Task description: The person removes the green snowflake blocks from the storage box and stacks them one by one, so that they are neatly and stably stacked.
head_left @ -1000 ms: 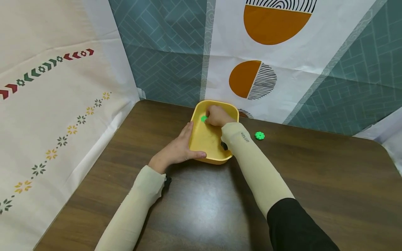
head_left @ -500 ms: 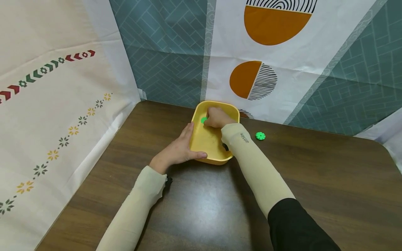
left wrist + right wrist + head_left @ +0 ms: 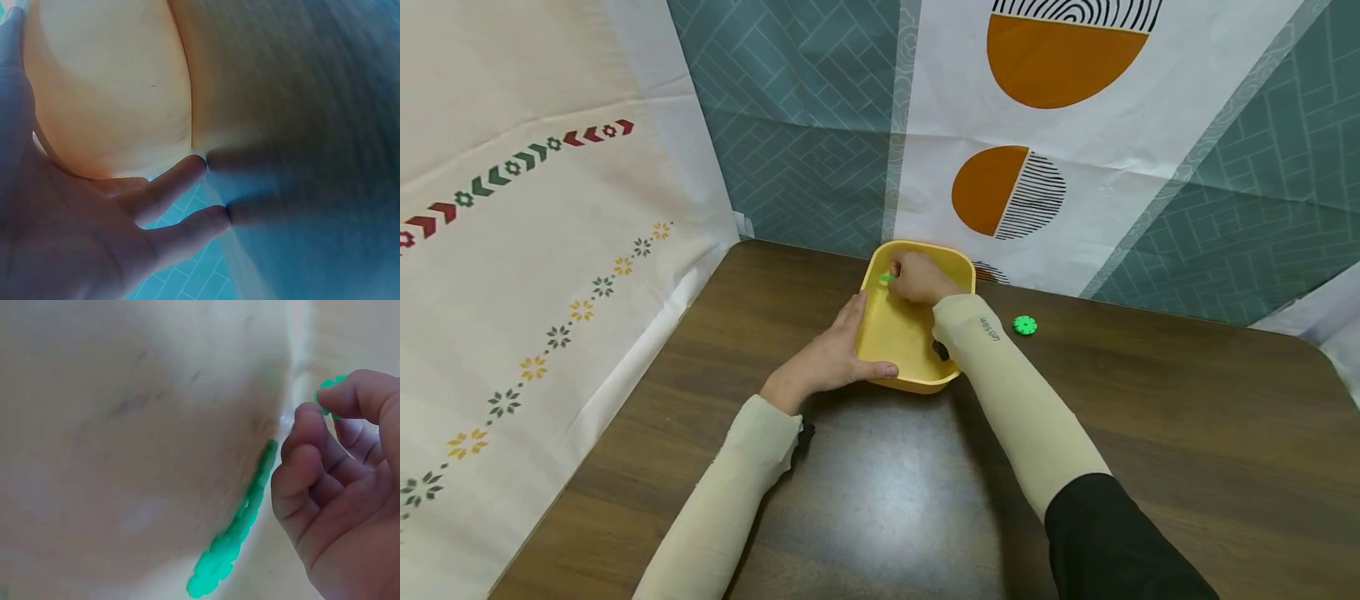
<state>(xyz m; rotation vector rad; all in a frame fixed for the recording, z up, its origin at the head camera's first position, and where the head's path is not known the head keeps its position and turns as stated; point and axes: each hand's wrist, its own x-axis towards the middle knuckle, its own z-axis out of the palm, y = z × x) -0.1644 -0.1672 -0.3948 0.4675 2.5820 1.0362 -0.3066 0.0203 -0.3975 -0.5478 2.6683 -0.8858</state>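
Observation:
A yellow plastic tub (image 3: 897, 337) stands near the table's back edge. My left hand (image 3: 826, 357) rests against its left side, fingers extended along the outer wall and thumb at the front rim; the left wrist view shows two fingertips touching the table. Inside the tub, my right hand (image 3: 921, 280) pinches a small green notched disc (image 3: 326, 384) between thumb and forefinger. Below that hand, in the right wrist view, more green notched plastic (image 3: 219, 561) lies along the tub's edge; whether it is one piece or several I cannot tell.
Another green notched disc (image 3: 1025, 325) lies on the wooden table (image 3: 1150, 400) to the right of the tub. Patterned cloth (image 3: 812, 125) hangs close behind the tub, and a white cloth (image 3: 565, 333) borders the table's left side.
The green disc at my right fingertips has tilted from flat to nearly edge-on and risen slightly. My left hand and the tub keep their places, apart from a slight shift of the whole view.

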